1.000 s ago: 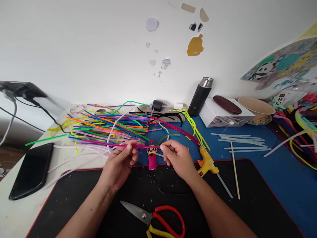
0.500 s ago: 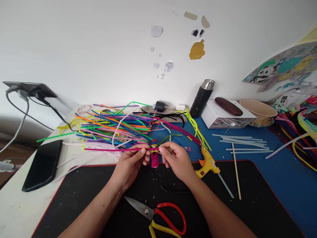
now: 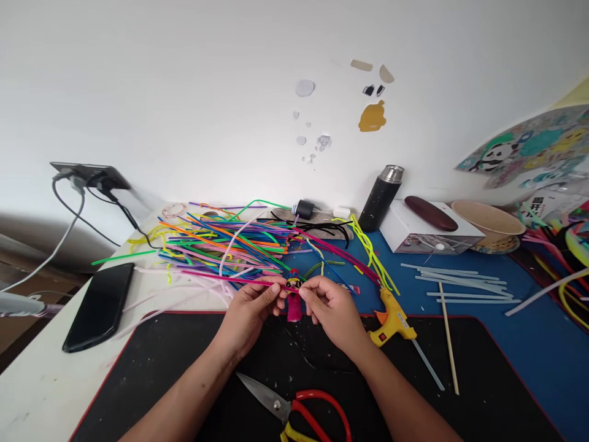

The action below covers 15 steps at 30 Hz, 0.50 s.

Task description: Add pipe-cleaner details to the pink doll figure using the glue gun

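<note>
My left hand pinches a long pink pipe cleaner that runs off to the left over the table. My right hand is closed with its fingertips at the other end of that pipe cleaner, right beside a small pink pipe-cleaner figure with a yellow, red and black head. The figure stands between the two hands at the far edge of a black mat. Both hands nearly touch the figure.
A heap of coloured pipe cleaners lies behind the hands. Red-handled scissors lie on the mat near me, a yellow glue gun to the right, glue sticks, a wooden skewer, a black flask, a phone at left.
Both hands have drawn together around the small figure, bringing the pink pipe cleaner up to it. The camera has tilted, so everything sits lower and further right in the picture.
</note>
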{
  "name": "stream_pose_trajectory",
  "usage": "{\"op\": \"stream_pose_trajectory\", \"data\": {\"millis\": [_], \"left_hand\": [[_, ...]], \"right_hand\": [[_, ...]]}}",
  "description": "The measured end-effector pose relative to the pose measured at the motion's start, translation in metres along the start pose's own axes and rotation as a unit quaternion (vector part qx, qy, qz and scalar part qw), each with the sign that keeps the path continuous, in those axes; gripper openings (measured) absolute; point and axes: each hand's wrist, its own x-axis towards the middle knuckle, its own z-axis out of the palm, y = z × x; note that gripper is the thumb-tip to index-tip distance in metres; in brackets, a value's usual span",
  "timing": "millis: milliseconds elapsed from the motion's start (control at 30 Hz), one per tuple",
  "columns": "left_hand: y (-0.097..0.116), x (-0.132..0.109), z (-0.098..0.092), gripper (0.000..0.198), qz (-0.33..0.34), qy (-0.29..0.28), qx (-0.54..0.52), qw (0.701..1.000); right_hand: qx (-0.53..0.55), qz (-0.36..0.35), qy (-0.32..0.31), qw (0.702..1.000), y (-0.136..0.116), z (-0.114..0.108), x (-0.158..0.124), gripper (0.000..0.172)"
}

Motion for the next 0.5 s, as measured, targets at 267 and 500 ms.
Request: {"op": "stream_pose_trajectory", "data": {"millis": [267, 500], "left_hand": [[0.01, 0.008, -0.009, 0.042, 0.04, 0.058, -0.015, 0.997], [0.013, 0.008, -0.011, 0.041, 0.057, 0.056, -0.017, 0.997]], "right_hand": [[-0.003, 0.001, 0.018, 1.0, 0.0, -0.007, 0.001, 0.041], [-0.003, -0.011, 0.038, 0.999, 0.004, -0.011, 0.004, 0.045]]}}
